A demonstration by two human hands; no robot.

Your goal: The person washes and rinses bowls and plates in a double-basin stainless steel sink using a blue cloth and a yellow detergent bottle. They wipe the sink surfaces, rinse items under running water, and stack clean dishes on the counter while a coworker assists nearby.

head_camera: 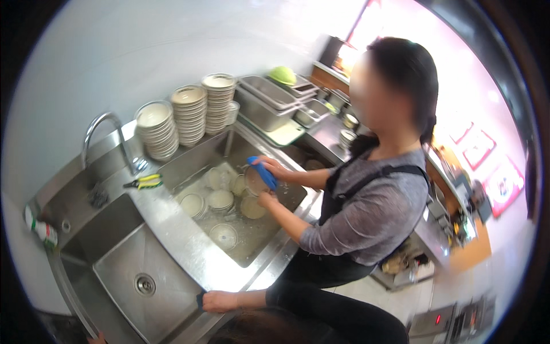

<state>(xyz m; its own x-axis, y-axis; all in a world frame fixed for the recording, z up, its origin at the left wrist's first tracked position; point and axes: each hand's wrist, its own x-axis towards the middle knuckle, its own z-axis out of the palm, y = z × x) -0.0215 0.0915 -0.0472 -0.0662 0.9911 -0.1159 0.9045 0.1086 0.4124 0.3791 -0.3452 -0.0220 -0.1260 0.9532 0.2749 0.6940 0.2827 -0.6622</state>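
Note:
My right hand (220, 301) is closed over a dark cloth (200, 301) at the near right corner of the left steel sink basin (129, 258). Only a bit of my left hand (98, 339) shows, at the bottom left by the basin's outer rim; its fingers are mostly cut off. A round drain (145, 284) sits in the basin floor, with no water standing around it. On the steel divider (172, 232) between the basins lie yellow-and-black pliers or snips (146, 182). A dark scouring pad (98, 195) rests behind the left basin.
Beside me, a co-worker (365, 193) wipes a bowl (256, 180) with a blue cloth (263, 173) over the right basin, where several bowls (221, 200) sit in water. Tall bowl stacks (189, 114), a curved faucet (103, 118), a bottle (43, 230) and steel pans (266, 103) stand around.

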